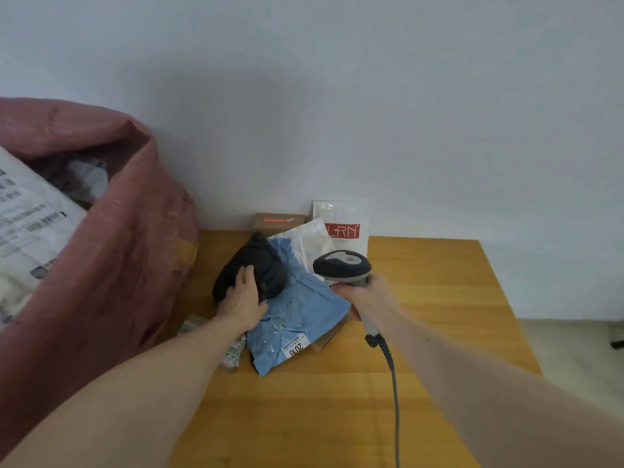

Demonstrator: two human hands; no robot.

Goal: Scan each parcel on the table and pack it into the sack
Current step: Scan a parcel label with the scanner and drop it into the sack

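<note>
— Where's the next one to scan?

— Under the left hand [243,298]: the soft black plastic parcel [251,270] on top of the heap on the yellow wooden table [422,332]. The fingers [249,274] lie spread and nearly straight on it, pressing, not yet curled round.

— And the right hand [368,298]?

— Its fingers are wrapped tight on the handle of the grey corded barcode scanner [342,267], head held just right of the left fingers.

— How to do it well?

— No label shows on the black parcel, so I'd turn it over to find one, flatten the film there, then aim squarely. The pale blue plastic mailer [297,315] lies just beneath the fingers — lift only the black one. The red woven sack [111,248] stands open, well left of them.
</note>
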